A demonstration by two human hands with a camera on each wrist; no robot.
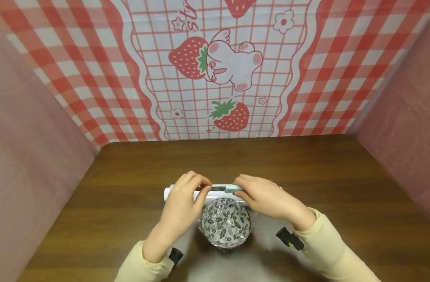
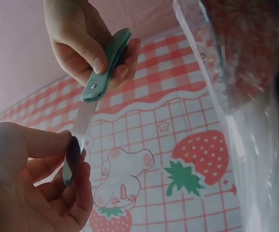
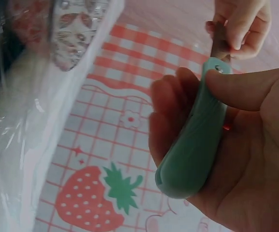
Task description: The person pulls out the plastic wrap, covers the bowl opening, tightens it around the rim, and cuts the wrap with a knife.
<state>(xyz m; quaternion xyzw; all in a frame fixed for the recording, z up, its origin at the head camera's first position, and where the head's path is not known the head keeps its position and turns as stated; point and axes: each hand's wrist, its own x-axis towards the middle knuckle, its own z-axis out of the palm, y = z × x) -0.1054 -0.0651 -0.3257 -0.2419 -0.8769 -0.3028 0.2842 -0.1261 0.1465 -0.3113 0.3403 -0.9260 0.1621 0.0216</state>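
Observation:
A folding knife with a pale green handle (image 3: 192,150) spans the space between both hands, its blade (image 2: 85,118) swung out from the handle. My right hand (image 1: 268,196) grips the handle, thumb lying along it near the pivot. At the blade's far end, my left hand (image 1: 181,201) pinches it between thumb and fingers, hiding part of it. Just below the knife in the head view lies a white roll of cling film (image 1: 167,194). Nearer me stands a bowl with a dark leaf pattern (image 1: 226,223), clear film stretched over its top.
Clear film (image 1: 271,239) spreads from the roll across the bowl and toward the front of the brown wooden table (image 1: 95,211). A strawberry-print cloth (image 1: 232,66) hangs behind the table. Pink cloths (image 1: 405,117) close off both sides.

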